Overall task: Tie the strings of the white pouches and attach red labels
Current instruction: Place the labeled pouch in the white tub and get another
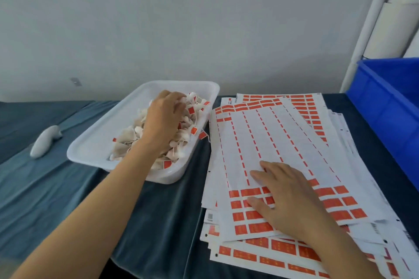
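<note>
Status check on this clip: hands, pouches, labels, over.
Left hand down in tray, on the pouches. Right hand flat on label sheets. Nothing blocking.

One head-worn camera, looking forward and down from close above the table (158, 222), wall (181, 18) at the far side.

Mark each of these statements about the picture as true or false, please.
1. The left hand reaches into the white tray of pouches. True.
2. The right hand holds a pair of scissors. False: it lies flat on the top label sheet.
3. The top sheet is full of red labels. False: its middle is mostly peeled off.
4. A blue bin stands to the right of the sheets. True.
5. The tray sits on bare wood. False: on a blue cloth.
</note>
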